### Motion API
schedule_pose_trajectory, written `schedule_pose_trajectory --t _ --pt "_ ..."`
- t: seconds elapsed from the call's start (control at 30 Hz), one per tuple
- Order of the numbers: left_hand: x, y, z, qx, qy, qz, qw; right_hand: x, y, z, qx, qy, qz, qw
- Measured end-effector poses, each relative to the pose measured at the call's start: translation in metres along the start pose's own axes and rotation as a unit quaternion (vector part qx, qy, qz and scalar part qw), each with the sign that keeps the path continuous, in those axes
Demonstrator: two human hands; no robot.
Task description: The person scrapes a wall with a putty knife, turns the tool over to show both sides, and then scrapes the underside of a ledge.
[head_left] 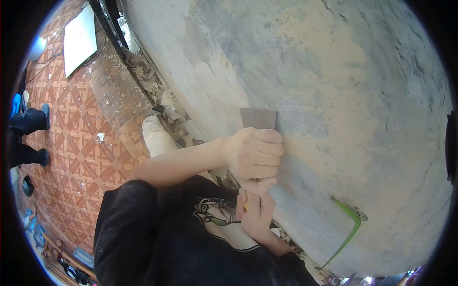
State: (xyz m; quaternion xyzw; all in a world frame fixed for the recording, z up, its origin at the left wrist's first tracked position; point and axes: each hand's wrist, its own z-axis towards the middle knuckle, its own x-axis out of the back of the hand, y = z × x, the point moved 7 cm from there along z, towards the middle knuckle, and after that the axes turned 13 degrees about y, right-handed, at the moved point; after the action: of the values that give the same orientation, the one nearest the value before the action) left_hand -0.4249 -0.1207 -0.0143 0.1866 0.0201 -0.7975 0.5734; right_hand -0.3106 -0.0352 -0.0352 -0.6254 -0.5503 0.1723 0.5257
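Note:
A wide metal scraper (258, 118) rests with its blade against the patchy grey and beige wall (324, 119). My left hand (254, 155) is wrapped in a fist around it, just below the blade. Directly beneath, my right hand (257, 212) has its fingers closed round the lower end of the handle, of which a little yellow shows. The two hands touch or nearly touch. Most of the handle is hidden by my fingers.
Rubble (167, 102) lines the wall's foot beside the tiled floor (78, 124). A green strip (355, 224) hangs at the wall's lower right. Another person's dark-trousered legs (31, 121) are far left, below a white panel (80, 40). Wooden furniture (67, 252) stands lower left.

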Motion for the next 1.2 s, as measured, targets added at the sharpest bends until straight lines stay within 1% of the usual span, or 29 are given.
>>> schedule_pose_trajectory --t 0.13,0.17,0.2,0.23,0.27,0.3,0.37,0.43,0.5,0.57,0.6,0.63,0.7,0.73,0.77,0.8,0.83,0.9,0.93,0.97,1.0,1.03,1.07,1.1,1.13,1.17,1.2 --pt "-0.005 0.004 0.0 -0.014 0.036 -0.019 0.999 -0.001 0.0 -0.005 -0.031 -0.039 0.004 0.999" --pt "-0.001 0.0 0.001 -0.018 0.035 -0.019 0.999 -0.002 -0.006 0.001 0.061 -0.043 -0.081 0.994" --pt "0.002 -0.006 0.002 -0.016 0.034 -0.004 0.999 -0.004 -0.013 0.003 0.148 -0.047 -0.168 0.974" --pt "0.003 -0.005 0.002 -0.009 0.034 0.007 0.999 -0.005 -0.014 0.001 0.142 -0.045 -0.171 0.974" --pt "0.005 -0.002 0.002 -0.005 0.036 0.005 0.999 -0.008 -0.01 -0.001 0.059 -0.045 -0.092 0.993" --pt "0.007 -0.002 0.003 0.008 0.025 0.005 1.0 -0.011 -0.004 -0.001 -0.021 -0.045 -0.009 0.999" --pt "0.006 0.001 0.004 0.025 0.012 -0.002 1.0 -0.003 -0.006 -0.005 -0.023 -0.025 -0.03 0.999" --pt "0.001 -0.001 0.004 0.026 0.001 -0.006 1.0 0.001 -0.008 -0.003 -0.055 -0.022 0.016 0.998" --pt "0.011 -0.005 0.002 0.03 0.002 -0.013 0.999 -0.008 -0.001 0.001 -0.059 -0.029 0.014 0.998" --pt "0.012 -0.002 0.001 0.033 -0.003 -0.017 0.999 -0.018 -0.003 -0.003 -0.038 -0.038 0.024 0.998" --pt "0.01 0.001 0.002 0.043 -0.008 -0.027 0.999 -0.015 -0.007 -0.007 -0.066 -0.04 -0.01 0.997" --pt "0.01 0.0 0.004 0.046 -0.015 -0.036 0.998 -0.015 -0.008 -0.006 -0.062 -0.04 -0.005 0.997" --pt "0.014 -0.007 0.006 0.027 -0.014 -0.018 0.999 -0.014 -0.006 -0.003 -0.11 -0.022 0.04 0.993" --pt "0.013 -0.007 0.005 0.021 -0.006 -0.004 1.0 -0.019 -0.007 -0.004 -0.107 -0.02 0.041 0.993" --pt "0.015 -0.008 0.007 0.016 -0.005 -0.003 1.0 -0.027 -0.014 -0.003 -0.048 -0.021 -0.007 0.999" --pt "0.019 -0.009 0.008 0.023 -0.025 -0.004 0.999 -0.031 -0.019 -0.004 0.009 -0.02 -0.051 0.998" --pt "0.017 -0.004 0.008 0.041 -0.047 -0.014 0.998 -0.022 -0.016 -0.012 0.0 -0.013 -0.046 0.999" --pt "0.003 0.007 0.005 0.034 -0.056 -0.017 0.998 -0.01 0.001 -0.014 -0.093 -0.047 0.036 0.994" --pt "-0.001 0.006 0.004 0.027 -0.054 -0.01 0.998 -0.007 0.004 -0.012 -0.056 -0.025 0.056 0.997" --pt "0.001 0.0 0.004 0.015 -0.057 -0.009 0.998 -0.008 0.014 0.005 -0.044 -0.027 0.059 0.997" --pt "0.008 -0.012 0.003 0.021 -0.051 0.034 0.998 -0.012 0.0 0.025 0.172 -0.011 -0.058 0.983" --pt "0.015 -0.019 -0.001 0.032 -0.046 0.076 0.996 -0.019 -0.015 0.025 0.371 0.009 -0.17 0.913" --pt "0.023 -0.021 -0.004 0.031 -0.054 0.076 0.995 -0.025 -0.024 0.031 0.371 0.01 -0.162 0.914" --pt "0.034 -0.026 -0.004 0.038 -0.062 0.125 0.989 -0.034 -0.017 0.048 0.159 -0.051 -0.039 0.985" --pt "0.045 -0.029 -0.003 0.037 -0.07 0.179 0.981 -0.049 -0.005 0.049 -0.056 -0.119 0.084 0.988" --pt "0.05 -0.025 -0.007 0.021 -0.078 0.192 0.978 -0.057 -0.007 0.044 -0.041 -0.135 0.091 0.986" --pt "0.053 -0.024 -0.016 0.05 -0.099 0.168 0.98 -0.062 0.003 0.038 -0.089 -0.123 0.113 0.982"
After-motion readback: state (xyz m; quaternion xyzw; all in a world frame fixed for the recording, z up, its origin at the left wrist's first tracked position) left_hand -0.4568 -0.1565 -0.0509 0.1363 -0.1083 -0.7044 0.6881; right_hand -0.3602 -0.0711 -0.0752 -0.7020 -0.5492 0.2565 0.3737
